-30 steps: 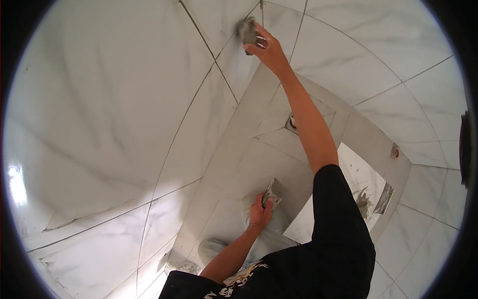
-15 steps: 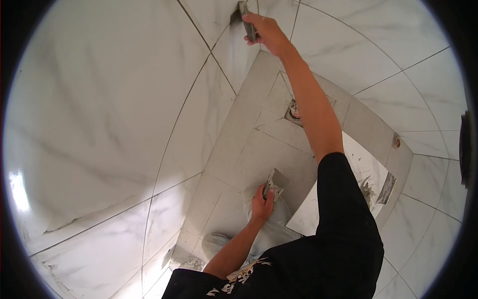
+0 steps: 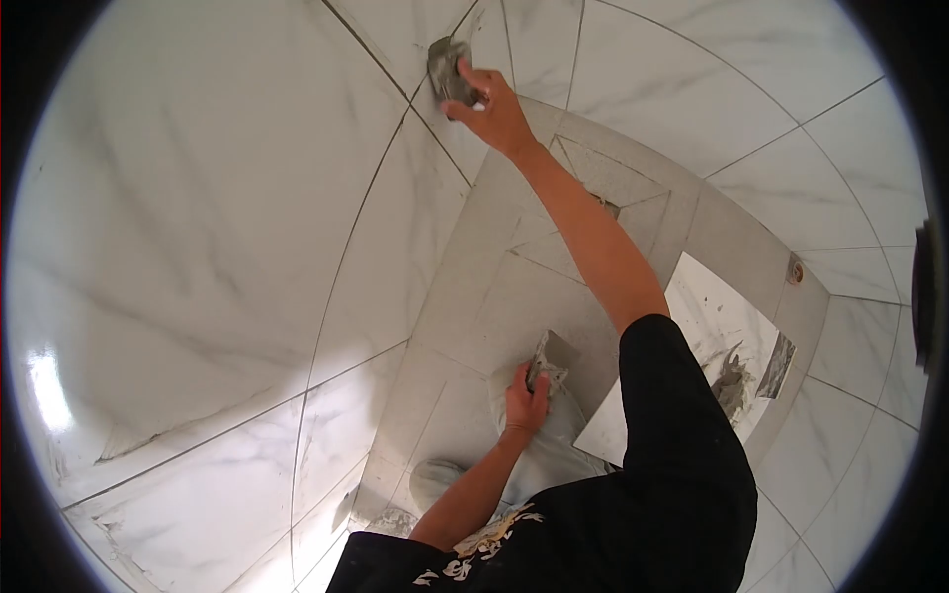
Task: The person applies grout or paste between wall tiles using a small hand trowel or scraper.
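High on the marbled tile wall [image 3: 227,198], my right hand [image 3: 497,114] grips a flat grey scraper [image 3: 448,71]. Its face lies against the wall close to a dark joint, near where joints cross. Lower down, over my knee, my left hand [image 3: 527,403] is closed around a second scraper [image 3: 556,354], whose blade carries some grey paste. The handles are mostly covered by my fingers.
A white tile board [image 3: 702,306] with a heap of grey paste [image 3: 732,383] lies on the floor to the right. Behind my forearm is a square floor opening [image 3: 605,205]. A round pipe opening [image 3: 796,270] sits near the far right wall.
My right hand has moved left and slightly down along the wall, turning the scraper flatter against it. My left hand stays nearly in place with its scraper.
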`<state>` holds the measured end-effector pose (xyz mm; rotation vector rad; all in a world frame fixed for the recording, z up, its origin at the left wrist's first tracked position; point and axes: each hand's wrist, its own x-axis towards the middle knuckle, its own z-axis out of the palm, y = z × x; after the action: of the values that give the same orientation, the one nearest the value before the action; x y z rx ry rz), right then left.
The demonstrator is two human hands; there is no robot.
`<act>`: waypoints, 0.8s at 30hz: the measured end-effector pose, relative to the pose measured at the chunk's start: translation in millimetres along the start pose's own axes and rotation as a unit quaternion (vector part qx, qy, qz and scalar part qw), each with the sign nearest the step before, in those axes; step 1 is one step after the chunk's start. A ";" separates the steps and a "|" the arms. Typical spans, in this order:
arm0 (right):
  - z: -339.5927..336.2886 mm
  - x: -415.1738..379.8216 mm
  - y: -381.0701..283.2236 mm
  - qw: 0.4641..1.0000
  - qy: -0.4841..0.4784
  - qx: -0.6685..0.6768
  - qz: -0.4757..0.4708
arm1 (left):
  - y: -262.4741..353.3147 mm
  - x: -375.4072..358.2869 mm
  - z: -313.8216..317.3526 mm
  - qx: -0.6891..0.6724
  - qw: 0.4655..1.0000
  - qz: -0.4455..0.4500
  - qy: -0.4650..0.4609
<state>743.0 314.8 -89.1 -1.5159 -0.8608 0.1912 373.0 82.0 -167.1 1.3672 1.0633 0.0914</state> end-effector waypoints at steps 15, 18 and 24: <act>-22.4 -4.4 -76.0 0.965 -0.084 0.130 0.210 | -10.8 4.4 2.5 -0.015 1.000 0.005 -0.003; -26.5 -27.6 -71.3 0.947 -0.187 0.131 0.227 | -14.9 5.5 1.4 0.006 1.000 0.024 -0.001; 0.3 -14.0 -28.3 1.000 -0.011 0.026 -0.008 | -6.9 1.7 1.6 -0.018 1.000 0.009 0.010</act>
<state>721.8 303.6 -68.5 -1.4598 -0.8789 0.2183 371.4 80.0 -173.9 1.3465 1.0624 0.1371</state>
